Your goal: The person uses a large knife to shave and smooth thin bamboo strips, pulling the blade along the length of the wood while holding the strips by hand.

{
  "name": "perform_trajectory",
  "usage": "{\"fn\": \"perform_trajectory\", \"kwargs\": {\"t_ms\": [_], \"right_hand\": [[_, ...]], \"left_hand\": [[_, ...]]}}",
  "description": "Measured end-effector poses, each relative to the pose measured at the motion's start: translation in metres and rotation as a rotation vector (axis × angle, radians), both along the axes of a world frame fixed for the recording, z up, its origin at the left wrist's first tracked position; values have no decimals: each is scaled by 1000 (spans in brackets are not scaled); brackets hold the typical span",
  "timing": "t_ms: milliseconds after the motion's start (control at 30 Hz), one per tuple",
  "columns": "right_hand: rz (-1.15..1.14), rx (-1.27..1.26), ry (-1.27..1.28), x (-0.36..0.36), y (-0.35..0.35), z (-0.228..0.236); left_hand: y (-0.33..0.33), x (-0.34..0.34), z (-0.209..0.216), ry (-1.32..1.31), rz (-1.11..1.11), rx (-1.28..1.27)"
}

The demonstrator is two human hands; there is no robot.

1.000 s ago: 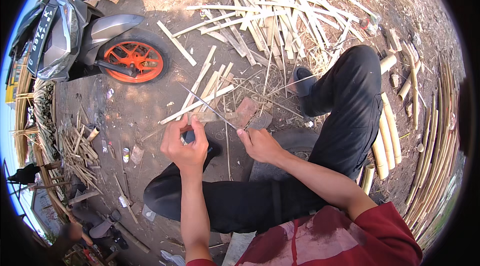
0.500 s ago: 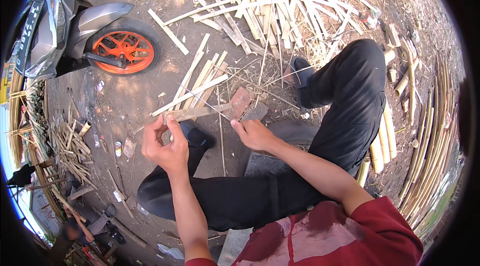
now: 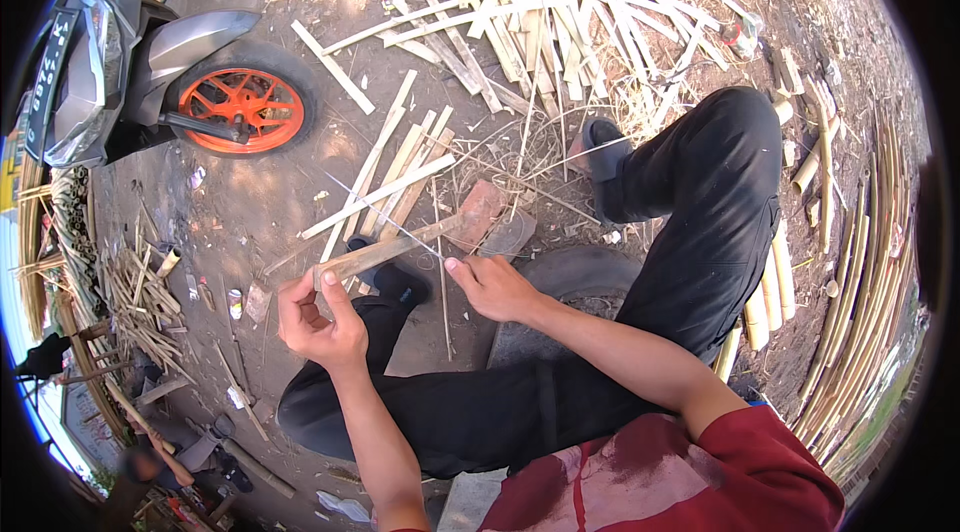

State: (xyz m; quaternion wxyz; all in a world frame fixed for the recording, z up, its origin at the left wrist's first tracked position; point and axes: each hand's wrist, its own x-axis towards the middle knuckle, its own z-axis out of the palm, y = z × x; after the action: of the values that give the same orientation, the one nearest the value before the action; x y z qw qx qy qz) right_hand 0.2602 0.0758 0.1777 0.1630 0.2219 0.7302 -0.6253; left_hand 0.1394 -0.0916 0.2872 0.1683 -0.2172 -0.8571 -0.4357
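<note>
My left hand [image 3: 325,322] pinches the near end of a flat bamboo strip [image 3: 385,250] between thumb and fingers. The strip slants away to the right, and its far end meets a reddish brick [image 3: 478,212] on the ground. Closed around the handle end of a long thin knife [image 3: 400,228], my right hand [image 3: 492,287] is to the right of the strip. The blade shows almost edge-on, crosses over the strip and points to the far left. My fingers hide the handle.
Split bamboo strips [image 3: 400,172] lie just beyond the brick, with a large pile [image 3: 560,22] farther off. A motorcycle [image 3: 190,82] with an orange wheel stands at far left. Bamboo poles [image 3: 850,282] lie at right. A tyre [image 3: 585,272] sits beside my legs. Another person [image 3: 160,462] is at lower left.
My left hand has shifted slightly left and down, tilting the strip more steeply. My right hand has moved left and down, and the knife's tip has swung left.
</note>
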Motion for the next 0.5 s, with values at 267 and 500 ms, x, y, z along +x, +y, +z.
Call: {"fn": "perform_trajectory", "kwargs": {"t_ms": [267, 500], "right_hand": [[101, 162, -129, 9, 3, -57], [132, 164, -247, 8, 12, -71]], "left_hand": [[-17, -9, -6, -21, 119, 21], [-12, -9, -11, -30, 97, 139]]}}
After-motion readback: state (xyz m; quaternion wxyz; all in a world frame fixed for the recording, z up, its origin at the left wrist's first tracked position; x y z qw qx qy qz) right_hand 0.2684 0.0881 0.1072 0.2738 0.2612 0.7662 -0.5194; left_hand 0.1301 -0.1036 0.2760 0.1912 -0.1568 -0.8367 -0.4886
